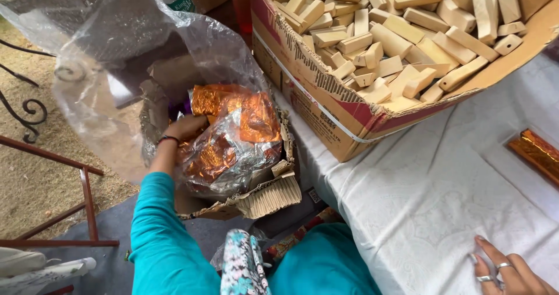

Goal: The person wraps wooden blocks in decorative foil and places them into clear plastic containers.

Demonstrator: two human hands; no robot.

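Left hand (pixel 185 127) reaching into clear plastic bag (pixel 116 50) at nine o'clock, fingers closed on orange foil sheets (pixel 236 117), right hand (pixel 509 270) flat and open on white-clothed table (pixel 419 190), wooden-block box (pixel 349 106) at one o'clock

Left hand (pixel 185 127) in the plastic bag (pixel 134 50) at nine o'clock; box of wooden blocks (pixel 326 106) at one o'clock on the table (pixel 419 196); right hand (pixel 509 271) at five o'clock.
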